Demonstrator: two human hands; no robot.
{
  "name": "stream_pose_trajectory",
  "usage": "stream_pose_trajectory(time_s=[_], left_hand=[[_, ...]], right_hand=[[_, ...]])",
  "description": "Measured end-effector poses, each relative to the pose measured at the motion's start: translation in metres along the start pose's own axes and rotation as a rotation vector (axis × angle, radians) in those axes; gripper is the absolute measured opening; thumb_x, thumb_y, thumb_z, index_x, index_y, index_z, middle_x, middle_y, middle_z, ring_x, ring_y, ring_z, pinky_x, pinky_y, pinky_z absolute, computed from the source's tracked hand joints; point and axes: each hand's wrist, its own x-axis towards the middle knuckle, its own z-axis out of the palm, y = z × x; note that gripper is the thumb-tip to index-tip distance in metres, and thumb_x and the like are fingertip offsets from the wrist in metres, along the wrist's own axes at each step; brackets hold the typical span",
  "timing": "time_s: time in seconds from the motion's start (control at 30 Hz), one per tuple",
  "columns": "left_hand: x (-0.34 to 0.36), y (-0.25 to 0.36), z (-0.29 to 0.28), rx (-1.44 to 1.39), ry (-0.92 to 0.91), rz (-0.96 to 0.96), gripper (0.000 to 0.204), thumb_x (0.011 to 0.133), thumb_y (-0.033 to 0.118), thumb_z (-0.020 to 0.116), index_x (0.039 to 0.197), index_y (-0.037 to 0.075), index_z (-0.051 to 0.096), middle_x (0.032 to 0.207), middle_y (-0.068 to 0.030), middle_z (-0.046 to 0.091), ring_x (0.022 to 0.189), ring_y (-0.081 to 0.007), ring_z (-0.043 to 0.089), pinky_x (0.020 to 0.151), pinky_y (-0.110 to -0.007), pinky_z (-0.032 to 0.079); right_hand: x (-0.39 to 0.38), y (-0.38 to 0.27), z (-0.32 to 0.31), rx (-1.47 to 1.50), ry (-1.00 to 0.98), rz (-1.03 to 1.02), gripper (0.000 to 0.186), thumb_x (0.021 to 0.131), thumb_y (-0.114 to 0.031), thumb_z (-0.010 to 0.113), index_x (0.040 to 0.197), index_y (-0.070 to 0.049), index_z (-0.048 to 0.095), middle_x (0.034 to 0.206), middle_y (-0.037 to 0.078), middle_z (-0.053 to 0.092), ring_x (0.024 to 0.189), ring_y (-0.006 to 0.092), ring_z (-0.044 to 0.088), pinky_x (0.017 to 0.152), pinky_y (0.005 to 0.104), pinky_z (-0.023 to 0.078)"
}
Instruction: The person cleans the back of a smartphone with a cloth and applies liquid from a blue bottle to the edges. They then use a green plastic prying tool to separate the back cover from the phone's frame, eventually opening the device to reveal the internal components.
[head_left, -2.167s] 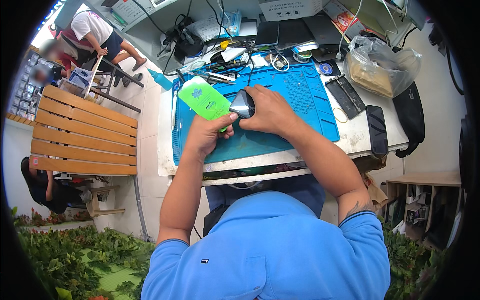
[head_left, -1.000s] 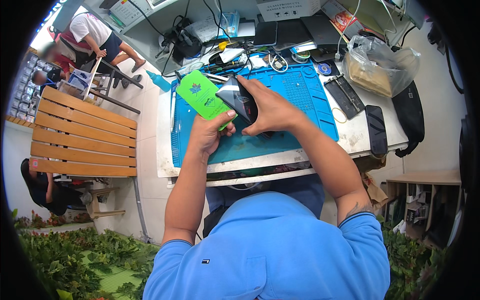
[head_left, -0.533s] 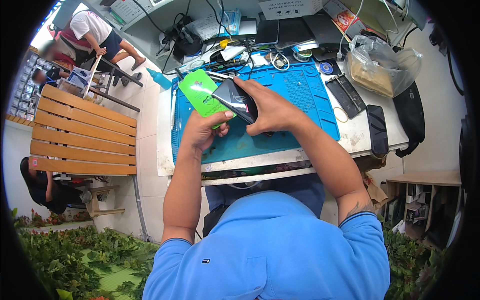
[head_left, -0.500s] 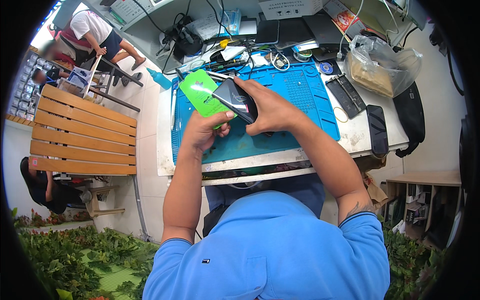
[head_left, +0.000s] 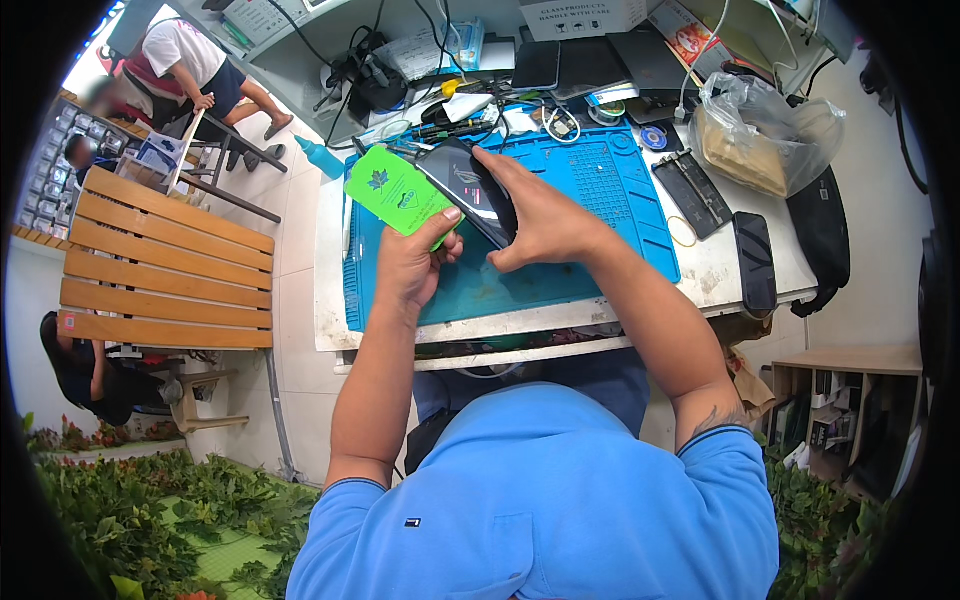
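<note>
My left hand [head_left: 420,255] is closed on a bright green flat card or sleeve [head_left: 393,190] with a leaf print, thumb across its lower end. Just right of it, my right hand [head_left: 535,225] grips a glossy black phone-shaped slab [head_left: 465,190] from its far side, fingers curled over the top and thumb at the bottom end. The card and slab are held tilted, side by side, over a blue work mat [head_left: 610,200]; whether they touch I cannot tell.
Tools and cables crowd the back. A teal bottle [head_left: 322,160] stands left. Rightward lie a black phone [head_left: 755,260], a dark holder [head_left: 692,195] and a bagged block [head_left: 740,150]. A slatted wooden table [head_left: 170,260] and other people [head_left: 185,60] are at left.
Both hands still hold their items. The black slab has turned and shifted up over the last two seconds, showing more of its face; the green card has edged slightly left since half a second ago.
</note>
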Motion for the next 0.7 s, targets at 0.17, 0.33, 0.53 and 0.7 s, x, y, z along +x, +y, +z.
stream_pose_trajectory(time_s=[0.17,0.33,0.53,0.7], left_hand=[[0.003,0.013,-0.013,0.079,-0.109,-0.067,0.021,0.086,0.004,0.084,0.099,0.002,0.068,0.077,-0.0019,0.066,0.058,-0.0105,0.06,0.05,-0.028,0.047],[0.004,0.016,-0.019,0.127,-0.137,-0.105,0.023,0.084,0.004,0.085,0.1,0.003,0.068,0.076,-0.0018,0.067,0.056,-0.0102,0.06,0.049,-0.028,0.046],[0.003,0.01,-0.013,0.121,-0.11,-0.085,0.024,0.084,0.004,0.085,0.101,0.003,0.068,0.078,-0.0021,0.068,0.057,-0.0108,0.061,0.05,-0.028,0.048],[0.004,0.013,-0.016,0.142,-0.112,-0.089,0.024,0.084,0.004,0.085,0.102,0.002,0.068,0.079,-0.0029,0.069,0.057,-0.0107,0.061,0.05,-0.027,0.048]], right_hand=[[0.0,-0.002,-0.003,-0.03,-0.045,-0.048,0.126,0.056,-0.023,0.088,0.161,0.007,0.026,0.155,0.03,0.042,0.141,0.0423,0.05,0.119,0.0401,0.042],[0.002,-0.002,-0.001,-0.03,-0.036,-0.084,0.124,0.056,-0.022,0.087,0.16,0.009,0.027,0.154,0.03,0.044,0.14,0.0424,0.051,0.118,0.0395,0.044],[0.001,-0.002,0.006,-0.012,0.027,-0.048,0.122,0.059,-0.019,0.084,0.163,0.003,0.026,0.155,0.029,0.043,0.143,0.0428,0.048,0.12,0.0427,0.041],[0.001,-0.004,0.006,-0.021,0.016,-0.041,0.121,0.059,-0.019,0.084,0.164,0.002,0.026,0.155,0.028,0.044,0.142,0.0424,0.05,0.119,0.0421,0.042]])
